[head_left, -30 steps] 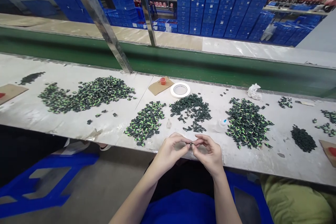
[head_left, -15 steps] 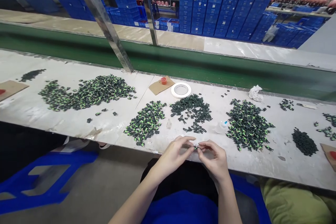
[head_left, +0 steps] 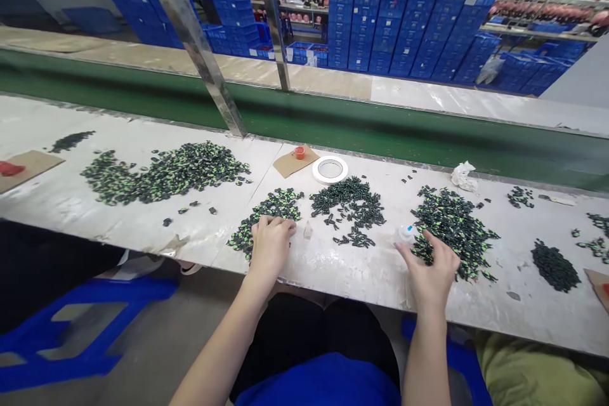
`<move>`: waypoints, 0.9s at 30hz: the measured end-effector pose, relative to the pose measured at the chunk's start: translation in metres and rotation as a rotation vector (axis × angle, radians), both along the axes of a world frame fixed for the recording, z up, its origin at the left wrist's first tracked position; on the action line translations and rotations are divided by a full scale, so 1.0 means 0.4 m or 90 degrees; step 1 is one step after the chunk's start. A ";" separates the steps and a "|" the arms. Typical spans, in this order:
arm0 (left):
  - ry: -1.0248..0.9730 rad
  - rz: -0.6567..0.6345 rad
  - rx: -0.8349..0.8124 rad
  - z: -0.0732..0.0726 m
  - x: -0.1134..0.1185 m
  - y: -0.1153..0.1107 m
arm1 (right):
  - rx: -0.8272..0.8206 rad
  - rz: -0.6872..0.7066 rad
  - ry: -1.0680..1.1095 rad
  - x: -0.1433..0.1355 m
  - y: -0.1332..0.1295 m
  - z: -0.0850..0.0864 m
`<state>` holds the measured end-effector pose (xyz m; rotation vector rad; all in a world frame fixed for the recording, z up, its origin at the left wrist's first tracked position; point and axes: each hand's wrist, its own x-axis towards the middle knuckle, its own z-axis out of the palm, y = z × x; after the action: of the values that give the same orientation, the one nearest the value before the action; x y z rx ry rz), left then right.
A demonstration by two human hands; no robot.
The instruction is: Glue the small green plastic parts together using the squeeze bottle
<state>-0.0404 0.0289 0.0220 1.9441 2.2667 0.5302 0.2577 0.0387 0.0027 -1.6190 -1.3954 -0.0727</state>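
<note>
My left hand point(head_left: 272, 242) rests at the near right side of a pile of small black-and-green pieces point(head_left: 278, 203). Its fingers are curled downward and hide what is under the fingertips. My right hand point(head_left: 432, 269) is at the near left edge of another black-and-green pile point(head_left: 459, 228). Its thumb and forefinger are spread, with the thumb tip by a small clear bottle point(head_left: 403, 236) with a blue tip; whether they touch I cannot tell. Between the hands, farther back, lies a heap of small dark pieces point(head_left: 349, 196).
A roll of white tape point(head_left: 330, 170) lies behind the dark heap, beside cardboard point(head_left: 290, 165) with a red tub point(head_left: 299, 152). Crumpled white paper point(head_left: 464, 176) lies at the back right. A slanted metal post point(head_left: 209, 70) rises at the table's far edge.
My hands, together over the near table edge before, have parted. The left moved left to the black-and-green pile, and the right moved right to the small bottle. The view tilted up slightly.
</note>
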 end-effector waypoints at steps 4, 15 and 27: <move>0.041 -0.030 -0.021 -0.007 0.001 0.010 | -0.048 0.051 -0.051 -0.029 0.024 -0.029; -0.230 -0.156 -0.007 0.007 0.036 -0.003 | -0.104 0.152 0.425 -0.081 -0.029 0.021; -0.347 -0.102 0.040 -0.069 0.156 -0.066 | -0.081 0.181 0.746 -0.149 -0.054 0.024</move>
<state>0.0221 0.0025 -0.0058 1.7123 1.7611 0.9772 0.1983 0.0172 0.0123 -1.1562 -0.6655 0.9887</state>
